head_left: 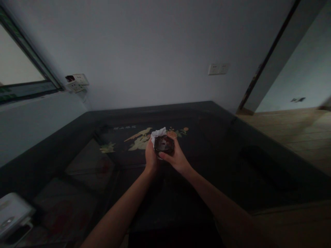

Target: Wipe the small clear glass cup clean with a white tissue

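Both my hands are raised together over the middle of a dark table [232, 137]. My right hand [176, 157] grips a small dark, glossy object [164, 144], perhaps a glass or small jar. My left hand [150, 155] presses a crumpled white tissue [157, 133] against the object's left side and top. What the object is exactly cannot be made out in the dim light.
The dark table has a glass top with painted birds and flowers [141, 139] under it. A white device [11, 213] sits at the near left edge. Wall sockets [218, 69] and a power strip [77, 82] are on the wall; a window is at left, wooden floor at right.
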The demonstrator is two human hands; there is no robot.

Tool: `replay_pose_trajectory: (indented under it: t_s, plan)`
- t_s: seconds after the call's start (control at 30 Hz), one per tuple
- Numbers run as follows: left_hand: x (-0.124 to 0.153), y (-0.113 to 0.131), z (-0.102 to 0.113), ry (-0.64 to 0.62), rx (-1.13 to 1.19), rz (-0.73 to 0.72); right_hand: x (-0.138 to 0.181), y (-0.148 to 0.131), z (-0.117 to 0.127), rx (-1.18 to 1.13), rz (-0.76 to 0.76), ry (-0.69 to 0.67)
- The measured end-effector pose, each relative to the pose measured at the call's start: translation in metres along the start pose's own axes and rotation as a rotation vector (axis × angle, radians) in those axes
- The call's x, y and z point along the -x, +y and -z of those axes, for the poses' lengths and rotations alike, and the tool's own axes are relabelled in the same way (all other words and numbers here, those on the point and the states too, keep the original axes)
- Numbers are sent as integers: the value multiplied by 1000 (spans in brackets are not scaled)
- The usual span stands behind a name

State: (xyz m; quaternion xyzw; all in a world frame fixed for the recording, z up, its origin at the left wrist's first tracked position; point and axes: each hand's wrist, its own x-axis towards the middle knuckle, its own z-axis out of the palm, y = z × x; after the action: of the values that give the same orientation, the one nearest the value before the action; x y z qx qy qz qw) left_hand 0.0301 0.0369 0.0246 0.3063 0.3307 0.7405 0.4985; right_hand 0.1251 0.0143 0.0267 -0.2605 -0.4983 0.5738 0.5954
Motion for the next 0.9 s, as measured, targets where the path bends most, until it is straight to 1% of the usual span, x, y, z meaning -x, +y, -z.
replay_pose_trajectory:
  t_s: [0.1,0.23,0.33,0.4,0.47,0.57,0.67,0.73,0.8,0.83,0.9]
  plan:
    - [0,-3,3,6,-89,-53,0,0,1,97,21,21]
    - [2,-4,3,-33,-106,-60,-2,5,4,207,48,79]
    - [4,-3,2,-80,-165,-89,-4,10,7,215,73,120]
    - [6,-1,2,-117,-228,-142,-6,12,8,189,82,133]
    - [10,1,2,-156,-316,-235,-6,11,7,152,86,133]
    - [18,4,1,-213,-454,-418,-6,8,6,115,116,103]
    - [23,6,0,-275,-542,-619,-6,5,6,115,146,57]
    - [22,8,0,-317,-586,-721,-7,3,7,120,143,41]
    - [20,10,0,-349,-596,-729,-8,2,9,126,128,34]
    - [18,11,0,-357,-584,-693,-8,1,9,132,123,30]
    - [14,12,0,-343,-536,-567,-7,0,9,143,126,26]
